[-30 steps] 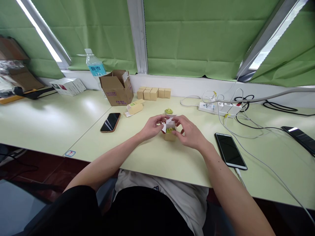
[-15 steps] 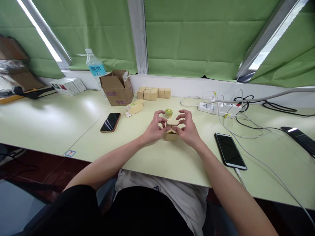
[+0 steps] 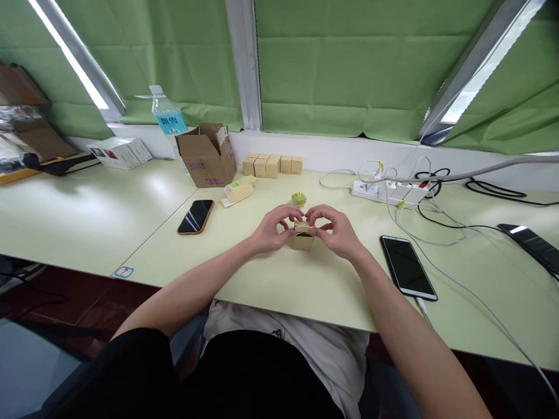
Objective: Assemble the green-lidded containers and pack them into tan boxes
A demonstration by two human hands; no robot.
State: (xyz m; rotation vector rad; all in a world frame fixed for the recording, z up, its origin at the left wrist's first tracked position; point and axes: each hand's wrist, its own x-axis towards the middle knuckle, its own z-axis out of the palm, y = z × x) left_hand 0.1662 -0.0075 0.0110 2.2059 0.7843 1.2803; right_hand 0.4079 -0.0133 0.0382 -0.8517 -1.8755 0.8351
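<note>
A small brown cardboard box (image 3: 302, 242) stands on the table in front of me, its top flap partly folded over with a dark gap below the flap's edge. My left hand (image 3: 277, 228) pinches the flap from the left, thumb at the front edge and fingers on top. From the right, my right hand (image 3: 332, 231) grips the same flap in a like way. The fingertips of both hands almost meet over the box and cover part of it. Just behind them sits a little green-topped container (image 3: 299, 199), touched by neither hand.
Several small closed boxes (image 3: 273, 166) line the wall beside a larger open carton (image 3: 207, 156) and a water bottle (image 3: 169, 116). An opened yellow package (image 3: 239, 191) and a phone (image 3: 196, 217) lie left. To the right are another phone (image 3: 408, 267), a power strip (image 3: 388, 191) and loose cables.
The box's flap has come down from a raised position toward the opening. Both hands have lowered with it, and their fingers have drawn closer together on top.
</note>
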